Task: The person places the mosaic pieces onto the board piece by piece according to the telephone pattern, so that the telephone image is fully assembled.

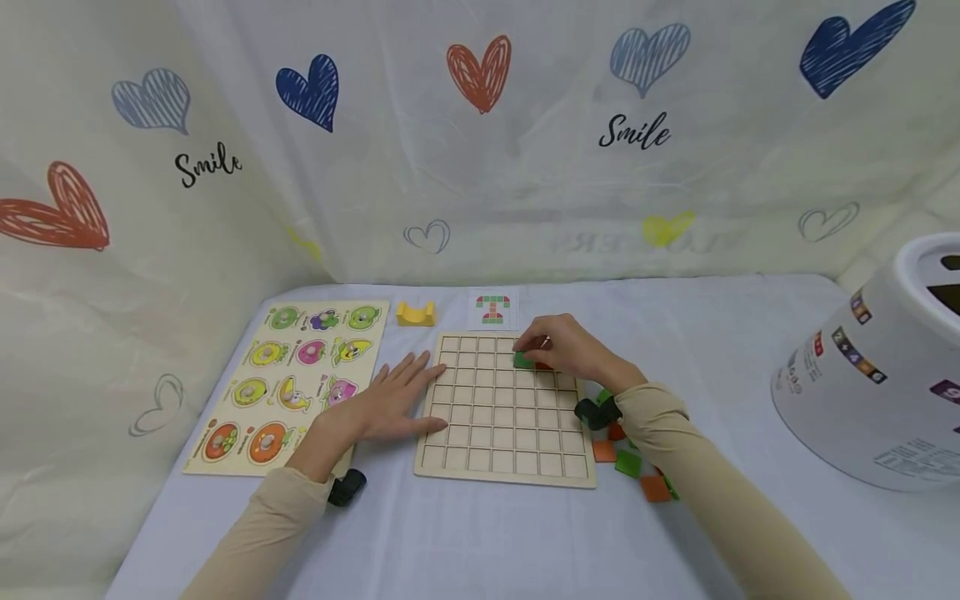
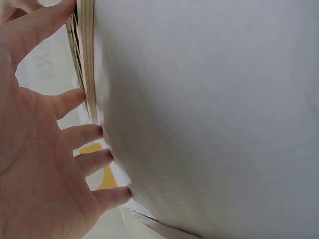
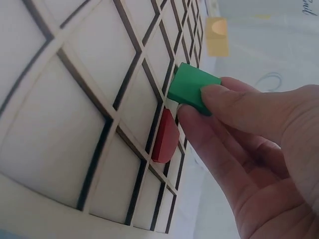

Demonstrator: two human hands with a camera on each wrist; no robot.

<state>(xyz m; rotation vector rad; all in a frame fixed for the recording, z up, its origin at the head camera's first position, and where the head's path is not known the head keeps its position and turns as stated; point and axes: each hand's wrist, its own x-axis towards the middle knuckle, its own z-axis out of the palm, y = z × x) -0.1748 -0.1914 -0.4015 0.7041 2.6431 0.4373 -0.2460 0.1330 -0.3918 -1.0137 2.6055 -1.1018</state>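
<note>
A wooden grid board point(image 1: 492, 417) lies on the white tablecloth. My right hand point(image 1: 566, 346) pinches a green square tile point(image 3: 192, 85) between thumb and fingertips, tilted over the upper part of the board. Beside that tile, a red piece with a rounded edge point(image 3: 167, 137) sits in a grid cell. My left hand point(image 1: 393, 402) has its fingers spread, and its thumb and index fingertip touch the board's left edge. In the left wrist view the palm point(image 2: 40, 159) shows, with the fingers straight.
Loose green and orange tiles point(image 1: 628, 463) lie right of the board, partly under the right forearm. A pattern card point(image 1: 492, 310) and a yellow block point(image 1: 416, 314) stand behind it. At left is a fruit picture board point(image 1: 251, 367); a white bucket point(image 1: 862, 383) stands far right.
</note>
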